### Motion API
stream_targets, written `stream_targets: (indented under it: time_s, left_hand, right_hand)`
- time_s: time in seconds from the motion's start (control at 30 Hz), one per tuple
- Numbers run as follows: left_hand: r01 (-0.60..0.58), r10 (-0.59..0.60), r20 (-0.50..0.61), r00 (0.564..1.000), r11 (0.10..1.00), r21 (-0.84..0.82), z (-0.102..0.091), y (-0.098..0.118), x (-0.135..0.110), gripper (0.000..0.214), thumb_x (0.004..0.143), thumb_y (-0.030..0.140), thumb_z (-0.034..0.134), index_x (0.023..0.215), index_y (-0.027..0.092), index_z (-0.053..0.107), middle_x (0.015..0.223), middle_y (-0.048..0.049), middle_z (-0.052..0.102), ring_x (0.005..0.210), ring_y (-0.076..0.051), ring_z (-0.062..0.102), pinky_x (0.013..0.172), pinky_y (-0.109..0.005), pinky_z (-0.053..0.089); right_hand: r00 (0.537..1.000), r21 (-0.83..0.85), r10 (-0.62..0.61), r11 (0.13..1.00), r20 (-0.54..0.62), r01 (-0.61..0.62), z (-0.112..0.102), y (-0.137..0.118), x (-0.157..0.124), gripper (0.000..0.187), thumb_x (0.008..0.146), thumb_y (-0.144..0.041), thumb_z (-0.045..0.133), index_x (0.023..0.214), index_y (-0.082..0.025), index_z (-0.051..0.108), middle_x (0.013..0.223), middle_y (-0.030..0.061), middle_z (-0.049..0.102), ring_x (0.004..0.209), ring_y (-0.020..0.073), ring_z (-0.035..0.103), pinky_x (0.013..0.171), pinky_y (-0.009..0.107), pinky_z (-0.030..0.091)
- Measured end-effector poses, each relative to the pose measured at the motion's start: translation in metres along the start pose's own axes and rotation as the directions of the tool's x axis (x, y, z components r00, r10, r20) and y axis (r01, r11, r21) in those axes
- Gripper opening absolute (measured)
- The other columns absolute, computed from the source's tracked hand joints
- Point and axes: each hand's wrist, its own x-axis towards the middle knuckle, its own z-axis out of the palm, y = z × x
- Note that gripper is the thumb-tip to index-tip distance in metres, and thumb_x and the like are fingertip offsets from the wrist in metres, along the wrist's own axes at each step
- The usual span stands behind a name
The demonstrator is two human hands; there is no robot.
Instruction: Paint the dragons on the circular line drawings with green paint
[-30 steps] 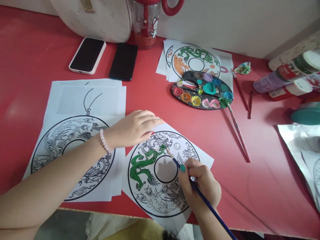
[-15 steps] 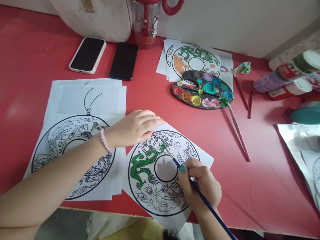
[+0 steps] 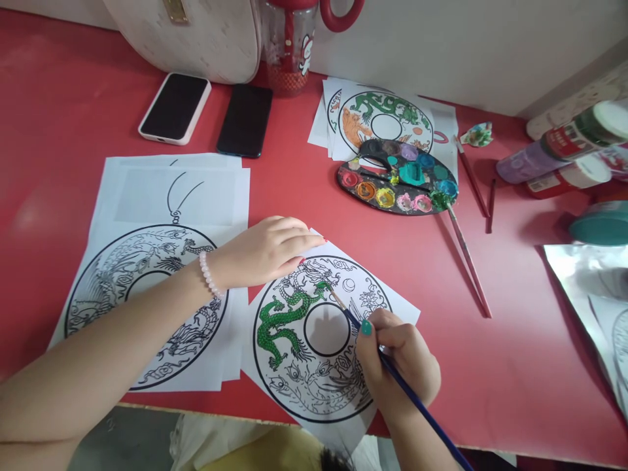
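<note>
My right hand (image 3: 400, 363) is closed in a pen grip on a blue-handled paintbrush (image 3: 417, 404). The brush tip touches or hovers just over a printed coloring sheet (image 3: 328, 328), by the raised claw of a dragon painted partly green (image 3: 279, 320). A bare ring surrounds the sheet's blank center; the phoenix below is uncolored. My left hand (image 3: 269, 252), wearing a pink bead bracelet (image 3: 209, 275), lies flat with fingers stretched along the sheet's upper left edge. Under my left forearm is a stack of uncolored printed sheets (image 3: 206, 196).
A black paint palette (image 3: 353, 186) overlaps some painted sheets (image 3: 321, 127) at the back. A second brush (image 3: 468, 261) leans on it. Two phones (image 3: 175, 108), a bag (image 3: 196, 42) and a red-lidded cup (image 3: 289, 52) stand behind. Paint bottles (image 3: 564, 140) lie at the right.
My right hand and the brush have shifted slightly right, and the tip has moved from the green claw to its right side. My left hand stays in place on the sheet.
</note>
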Motion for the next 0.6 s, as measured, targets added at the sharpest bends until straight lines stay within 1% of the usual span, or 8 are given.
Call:
stream_targets:
  time_s: [0.13, 0.27, 0.33, 0.43, 0.53, 0.6]
  left_hand:
    - [-0.007, 0.007, -0.005, 1.000, 1.000, 0.005, 0.0008, -0.0009, -0.0005, 0.033, 0.092, 0.013, 0.052, 0.124, 0.011, 0.047, 0.115, -0.0097, 0.062, 0.107, -0.022, 0.055, 0.091, -0.038, 0.048]
    - [-0.011, 0.011, -0.007, 1.000, 1.000, 0.010, 0.0006, -0.0010, -0.0006, 0.034, 0.092, 0.013, 0.052, 0.125, 0.011, 0.047, 0.115, -0.0098, 0.062, 0.107, -0.023, 0.055, 0.091, -0.038, 0.048]
    - [-0.011, 0.012, -0.004, 1.000, 1.000, 0.010, 0.0001, -0.0007, -0.0006, 0.034, 0.092, 0.013, 0.052, 0.125, 0.012, 0.046, 0.115, -0.0097, 0.062, 0.107, -0.023, 0.055, 0.091, -0.038, 0.048]
    - [-0.010, 0.010, 0.001, 1.000, 1.000, 0.013, -0.0009, -0.0002, -0.0005, 0.034, 0.092, 0.013, 0.051, 0.126, 0.012, 0.046, 0.116, -0.0101, 0.062, 0.107, -0.022, 0.055, 0.091, -0.038, 0.048]
    - [-0.008, 0.008, 0.010, 1.000, 1.000, 0.013, -0.0014, 0.0000, -0.0006, 0.035, 0.092, 0.013, 0.052, 0.126, 0.012, 0.046, 0.115, -0.0100, 0.062, 0.108, -0.022, 0.055, 0.092, -0.038, 0.048]
    - [-0.005, 0.005, 0.015, 1.000, 1.000, 0.013, -0.0014, 0.0000, -0.0007, 0.035, 0.091, 0.014, 0.052, 0.126, 0.012, 0.046, 0.115, -0.0098, 0.062, 0.108, -0.023, 0.055, 0.092, -0.038, 0.048]
  right_hand:
    - [0.996, 0.096, -0.045, 0.995, 0.074, 0.038, -0.0001, -0.0005, -0.0001, 0.032, 0.080, -0.003, 0.053, 0.071, -0.023, 0.031, 0.055, -0.0067, 0.049, 0.047, 0.0060, 0.043, 0.042, 0.020, 0.029]
    - [0.990, 0.093, -0.073, 0.994, 0.120, 0.062, 0.0003, 0.0003, 0.0013, 0.031, 0.081, -0.003, 0.054, 0.072, -0.023, 0.031, 0.057, -0.0065, 0.049, 0.048, 0.0057, 0.043, 0.041, 0.019, 0.028]
    - [0.991, 0.052, -0.084, 0.996, 0.101, 0.079, 0.0007, 0.0011, 0.0021, 0.031, 0.081, -0.005, 0.053, 0.071, -0.023, 0.031, 0.056, -0.0070, 0.048, 0.046, 0.0052, 0.041, 0.040, 0.019, 0.027]
    - [0.996, -0.005, -0.079, 0.997, 0.041, 0.079, 0.0014, 0.0013, 0.0020, 0.030, 0.083, -0.008, 0.053, 0.069, -0.023, 0.030, 0.054, -0.0071, 0.049, 0.044, 0.0051, 0.040, 0.039, 0.019, 0.026]
    - [0.998, -0.019, -0.047, 0.999, 0.047, 0.048, 0.0022, -0.0003, 0.0006, 0.029, 0.084, -0.011, 0.052, 0.069, -0.023, 0.031, 0.054, -0.0066, 0.050, 0.045, 0.0056, 0.042, 0.039, 0.021, 0.026]
    - [0.998, -0.029, -0.031, 0.999, 0.056, 0.032, 0.0025, -0.0016, -0.0001, 0.029, 0.085, -0.012, 0.052, 0.069, -0.023, 0.031, 0.054, -0.0065, 0.049, 0.044, 0.0056, 0.040, 0.039, 0.021, 0.025]
